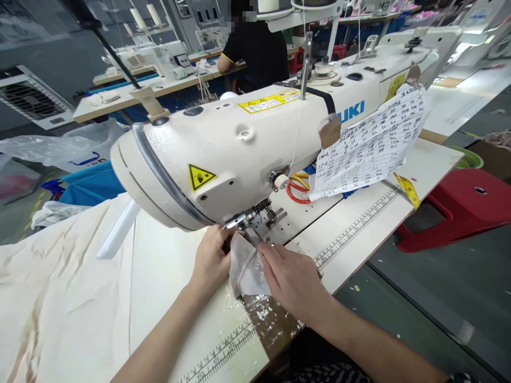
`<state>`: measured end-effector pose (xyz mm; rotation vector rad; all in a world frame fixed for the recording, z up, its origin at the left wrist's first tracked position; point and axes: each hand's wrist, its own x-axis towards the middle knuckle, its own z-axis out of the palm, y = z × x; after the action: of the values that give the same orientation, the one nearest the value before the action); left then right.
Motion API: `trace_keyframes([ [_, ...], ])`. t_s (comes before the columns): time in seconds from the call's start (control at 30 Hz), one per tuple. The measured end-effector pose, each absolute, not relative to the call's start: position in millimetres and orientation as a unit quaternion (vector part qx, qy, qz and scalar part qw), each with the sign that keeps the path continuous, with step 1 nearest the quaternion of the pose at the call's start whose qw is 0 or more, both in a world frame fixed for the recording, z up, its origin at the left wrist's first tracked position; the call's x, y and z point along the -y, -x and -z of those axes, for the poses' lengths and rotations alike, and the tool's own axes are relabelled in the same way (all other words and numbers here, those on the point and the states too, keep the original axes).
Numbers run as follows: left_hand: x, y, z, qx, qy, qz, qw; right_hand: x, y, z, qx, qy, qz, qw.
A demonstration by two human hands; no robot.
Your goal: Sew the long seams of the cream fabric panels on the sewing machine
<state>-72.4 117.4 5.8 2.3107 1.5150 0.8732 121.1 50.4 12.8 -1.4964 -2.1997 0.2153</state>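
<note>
A small piece of pale grey fabric (245,268) lies at the needle area of a white sewing machine (239,138). My right hand (293,279) pinches the fabric's right edge between thumb and fingers, just in front of the presser foot (251,234). On the fabric's left side is my left hand (211,255), its fingers bent in under the machine head. Those fingertips are partly hidden behind the fabric and the metal parts, but the hand appears closed on the cloth's edge.
Cream fabric (51,298) spreads over the table's left side. Handwritten paper (371,143) hangs from the machine arm, near red-handled scissors (295,191) and a yellow tape measure (408,190). A red stool (471,202) stands right. Beyond the machine sits a person in black (259,53).
</note>
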Motion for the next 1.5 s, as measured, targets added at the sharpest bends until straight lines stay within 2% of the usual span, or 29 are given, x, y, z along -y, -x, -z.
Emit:
trace_keyframes([
  [0.23, -119.0, 71.2, -2.3, -0.513, -0.796, -0.305, 0.096, -50.8, -120.1, -11.5, 0.804, 0.546, -0.072, 0.226],
  [0.47, -118.6, 73.1, -12.1, -0.541, -0.745, -0.324, 0.217, -49.4, -120.0, -10.1, 0.800, 0.548, -0.075, 0.232],
  [0.6, -118.9, 73.0, -13.4, -0.551, -0.725, -0.328, 0.251, -49.5, -120.2, -10.4, 0.801, 0.548, -0.078, 0.227],
  [0.8, -119.4, 74.7, -12.1, -0.572, -0.710, -0.322, 0.253, -49.9, -120.5, -12.2, 0.803, 0.547, -0.086, 0.220],
  [1.07, -120.3, 75.3, -11.2, -0.561, -0.712, -0.334, 0.261, -49.1, -122.6, -10.2, 0.797, 0.539, -0.090, 0.256],
  [1.3, -120.1, 75.0, -9.8, -0.557, -0.712, -0.337, 0.264, -51.0, -120.4, -14.9, 0.806, 0.547, -0.088, 0.210],
  [1.5, -119.2, 74.2, -12.9, -0.568, -0.712, -0.320, 0.262, -49.8, -120.3, -15.5, 0.799, 0.554, -0.089, 0.215],
])
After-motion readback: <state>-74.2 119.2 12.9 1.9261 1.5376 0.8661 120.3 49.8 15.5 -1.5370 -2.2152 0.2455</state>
